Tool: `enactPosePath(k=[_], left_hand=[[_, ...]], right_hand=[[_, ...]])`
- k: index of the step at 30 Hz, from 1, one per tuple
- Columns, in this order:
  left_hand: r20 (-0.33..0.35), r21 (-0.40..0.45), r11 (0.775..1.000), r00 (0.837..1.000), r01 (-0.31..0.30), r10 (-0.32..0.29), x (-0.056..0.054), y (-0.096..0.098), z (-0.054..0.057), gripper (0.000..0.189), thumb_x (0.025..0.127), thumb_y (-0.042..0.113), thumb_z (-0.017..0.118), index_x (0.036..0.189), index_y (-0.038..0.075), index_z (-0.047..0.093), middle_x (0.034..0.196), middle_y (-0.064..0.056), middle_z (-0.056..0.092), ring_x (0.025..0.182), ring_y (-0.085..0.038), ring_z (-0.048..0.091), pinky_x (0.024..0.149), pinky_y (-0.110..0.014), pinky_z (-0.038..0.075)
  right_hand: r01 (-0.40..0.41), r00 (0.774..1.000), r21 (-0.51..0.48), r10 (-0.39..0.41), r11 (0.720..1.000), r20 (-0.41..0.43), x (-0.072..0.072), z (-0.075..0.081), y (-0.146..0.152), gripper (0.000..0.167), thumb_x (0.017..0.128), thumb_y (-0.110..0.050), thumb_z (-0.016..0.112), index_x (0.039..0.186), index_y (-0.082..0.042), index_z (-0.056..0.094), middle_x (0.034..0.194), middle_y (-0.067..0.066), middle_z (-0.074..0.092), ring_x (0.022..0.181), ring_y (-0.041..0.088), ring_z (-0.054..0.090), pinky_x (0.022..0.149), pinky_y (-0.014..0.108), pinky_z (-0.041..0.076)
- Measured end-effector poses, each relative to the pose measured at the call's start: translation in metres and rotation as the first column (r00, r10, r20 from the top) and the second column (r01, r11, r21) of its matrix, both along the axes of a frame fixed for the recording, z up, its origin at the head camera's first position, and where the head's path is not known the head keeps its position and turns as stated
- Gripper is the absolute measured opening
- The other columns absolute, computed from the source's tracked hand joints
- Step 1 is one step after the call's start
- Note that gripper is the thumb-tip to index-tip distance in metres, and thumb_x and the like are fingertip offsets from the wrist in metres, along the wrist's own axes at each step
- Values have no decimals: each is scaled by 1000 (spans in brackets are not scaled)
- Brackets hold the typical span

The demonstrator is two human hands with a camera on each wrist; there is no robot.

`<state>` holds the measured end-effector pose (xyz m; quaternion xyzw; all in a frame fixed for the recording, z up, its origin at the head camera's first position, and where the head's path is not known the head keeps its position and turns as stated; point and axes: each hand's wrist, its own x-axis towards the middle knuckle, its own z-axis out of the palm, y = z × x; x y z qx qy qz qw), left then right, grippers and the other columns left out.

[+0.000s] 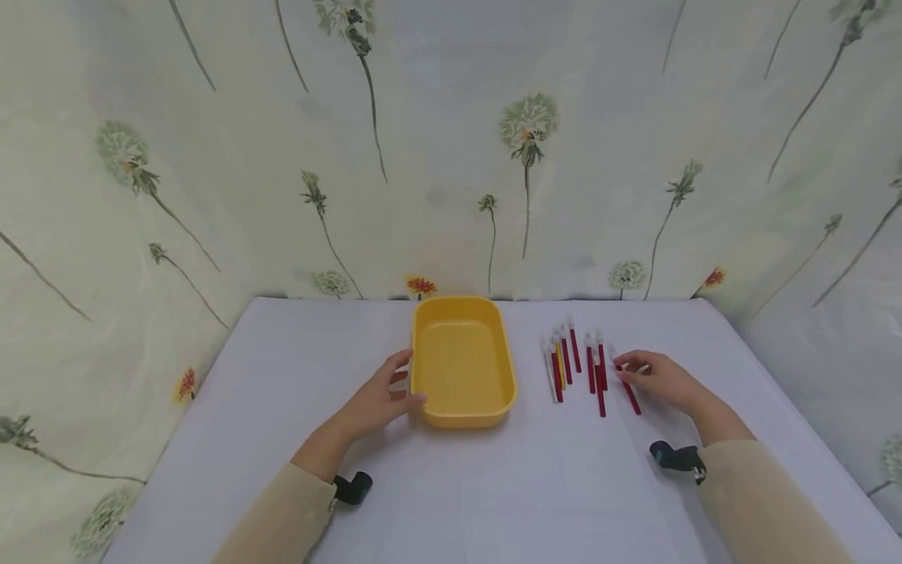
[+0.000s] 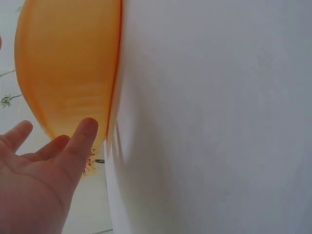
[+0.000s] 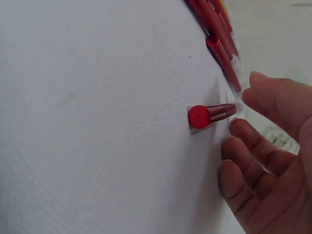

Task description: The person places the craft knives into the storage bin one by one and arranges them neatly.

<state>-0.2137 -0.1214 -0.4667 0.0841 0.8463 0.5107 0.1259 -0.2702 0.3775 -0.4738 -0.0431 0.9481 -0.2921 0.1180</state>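
Observation:
A yellow plastic tray (image 1: 462, 415) stands on the white table, left of a group of pens. Beside its left wall is my left hand (image 1: 384, 399), fingers spread and the thumb by the near left corner; in the left wrist view these fingers lie along the tray's side (image 2: 73, 63) without curling round it. My right hand (image 1: 658, 378) hovers at the rightmost red pen (image 1: 630, 397). In the right wrist view, thumb and fingers (image 3: 239, 151) stand apart on either side of that pen (image 3: 200, 117), which lies on the cloth.
Several more red pens (image 1: 590, 368) with clear caps lie loosely grouped between the tray and my right hand. A yellow pen (image 1: 560, 366) and a pale one (image 1: 549, 376) lie among them. Behind the table hangs a flower-printed cloth (image 1: 437, 157).

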Motion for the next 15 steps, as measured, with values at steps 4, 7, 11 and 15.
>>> enactPosePath(k=[4, 7, 11, 15], left_hand=[[8, 30, 1000, 1000, 5, -5, -1, 2, -2, 90, 86, 39, 80, 157, 24, 27, 157, -5, 36, 139, -28, 44, 106, -45, 46], [22, 40, 999, 1000, 0, -1, -2, 4, -2, 90, 86, 39, 80, 157, 24, 28, 157, -4, 35, 140, -28, 43, 106, -45, 46], [51, 41, 999, 999, -8, 6, -3, 5, -3, 89, 85, 39, 80, 157, 26, 28, 158, -3, 34, 139, -27, 45, 106, -46, 46], [66, 45, 999, 998, -5, 2, -4, 6, -4, 88, 86, 37, 80, 156, 26, 29, 159, -4, 33, 134, -29, 50, 104, -46, 48]], right_hand=[[8, 1000, -3, -8, 1000, 8, -2, -2, 0, 45, 98, -30, 67, 134, -4, 59, 115, 17, 60, 103, 33, 54, 82, 39, 50], [7, 1000, -8, -7, 1000, 12, -3, -4, 0, 46, 98, -29, 67, 135, -4, 58, 116, 18, 60, 104, 33, 54, 83, 40, 49], [3, 1000, -16, -2, 1000, 8, -3, -3, -3, 44, 96, -24, 68, 134, -3, 58, 116, 19, 61, 106, 36, 54, 86, 46, 51], [7, 1000, -2, -7, 1000, -5, -2, -1, -1, 42, 94, -20, 71, 131, -2, 59, 114, 22, 62, 101, 36, 57, 86, 50, 52]])
